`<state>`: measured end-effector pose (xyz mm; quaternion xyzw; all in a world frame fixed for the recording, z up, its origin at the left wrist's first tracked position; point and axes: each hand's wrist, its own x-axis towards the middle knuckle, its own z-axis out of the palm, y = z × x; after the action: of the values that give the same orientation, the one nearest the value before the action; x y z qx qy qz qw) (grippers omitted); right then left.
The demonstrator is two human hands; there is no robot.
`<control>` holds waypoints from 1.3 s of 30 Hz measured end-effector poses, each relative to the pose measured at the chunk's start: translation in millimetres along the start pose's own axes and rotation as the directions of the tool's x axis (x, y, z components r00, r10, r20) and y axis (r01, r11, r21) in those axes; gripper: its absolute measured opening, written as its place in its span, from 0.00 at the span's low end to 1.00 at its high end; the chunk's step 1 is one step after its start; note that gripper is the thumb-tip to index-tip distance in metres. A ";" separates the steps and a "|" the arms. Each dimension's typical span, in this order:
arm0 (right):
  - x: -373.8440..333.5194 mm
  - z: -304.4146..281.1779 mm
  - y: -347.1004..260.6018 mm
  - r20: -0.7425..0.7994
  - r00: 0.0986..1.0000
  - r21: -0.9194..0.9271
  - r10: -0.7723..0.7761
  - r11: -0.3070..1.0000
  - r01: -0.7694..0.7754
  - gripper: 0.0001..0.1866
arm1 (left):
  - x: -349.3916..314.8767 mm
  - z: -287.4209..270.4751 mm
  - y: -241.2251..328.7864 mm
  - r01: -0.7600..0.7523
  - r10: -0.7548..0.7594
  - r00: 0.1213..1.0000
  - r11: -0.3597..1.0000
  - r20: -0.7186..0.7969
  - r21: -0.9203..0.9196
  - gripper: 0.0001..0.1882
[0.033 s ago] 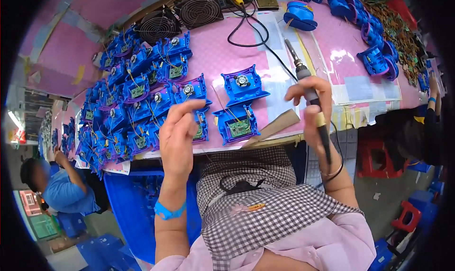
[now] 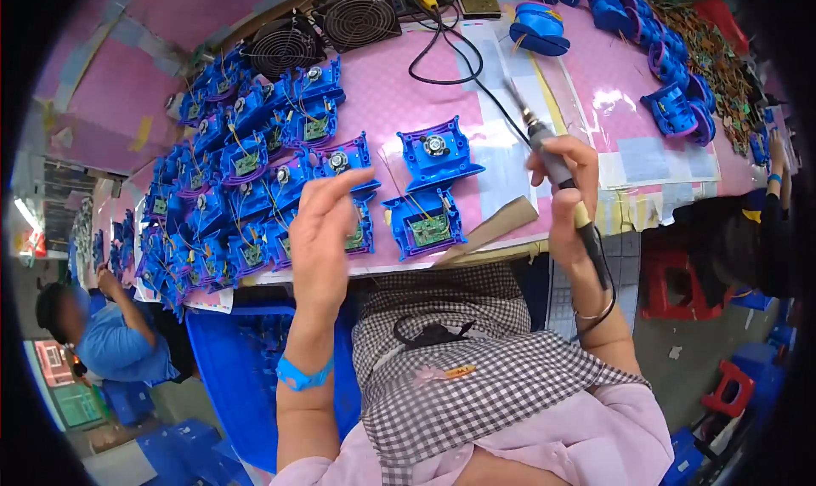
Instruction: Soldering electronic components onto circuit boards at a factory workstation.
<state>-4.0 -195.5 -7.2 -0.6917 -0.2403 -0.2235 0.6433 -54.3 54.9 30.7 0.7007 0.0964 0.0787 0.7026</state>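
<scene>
My right hand (image 2: 571,184) is wrapped round the dark grip of a soldering iron (image 2: 552,159), whose metal tip points up and away over the table. Its black cord runs down past my wrist. My left hand (image 2: 325,235), slightly blurred, hovers at the table's near edge with its fingers stretched to the right and nothing visible in them. Between the hands lies an opened blue plastic housing: one half (image 2: 438,152) carries a round speaker, the nearer half (image 2: 425,224) a green circuit board. Thin wires run at the board.
Many similar blue housings (image 2: 242,176) crowd the table's left side. Two black fans (image 2: 357,18) stand behind them. Blue shells (image 2: 676,112) and a pile of small parts (image 2: 714,69) lie at right. A blue bin (image 2: 246,375) sits below left. A person (image 2: 127,341) works at far left.
The soldering iron has tilted and its tip has shifted slightly left, with my right hand moving a little. My left hand's fingers have straightened slightly. The housings have not moved.
</scene>
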 end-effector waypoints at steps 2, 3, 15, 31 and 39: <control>-2.2 3.3 -9.7 -0.192 0.974 0.051 0.118 0.993 -0.111 0.20 | 13.7 5.7 5.8 -0.143 0.133 0.989 0.968 0.061 0.209 0.09; -4.5 -0.8 -10.5 -0.190 0.975 0.047 0.118 0.993 -0.111 0.20 | 21.7 11.4 9.6 -0.288 0.245 0.957 0.874 0.157 0.391 0.10; -14.5 -3.8 -1.9 -0.016 0.832 0.071 0.554 0.831 -0.552 0.11 | 50.5 55.3 -24.1 -0.516 0.498 0.836 0.567 0.232 0.642 0.05; -12.7 -0.7 5.7 0.013 0.856 0.045 0.517 0.855 -0.517 0.11 | 54.3 63.3 -26.4 -0.524 0.491 0.832 0.542 0.259 0.656 0.05; -0.7 -15.3 -4.7 -0.090 0.914 -0.064 0.394 0.914 -0.401 0.10 | 47.1 63.8 -20.7 -0.530 0.455 0.835 0.513 0.310 0.675 0.06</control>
<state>-7.5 -210.5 -2.9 -0.7425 -0.0610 -0.1236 0.6555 6.5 4.5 8.7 0.9234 -0.1160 0.1957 0.3092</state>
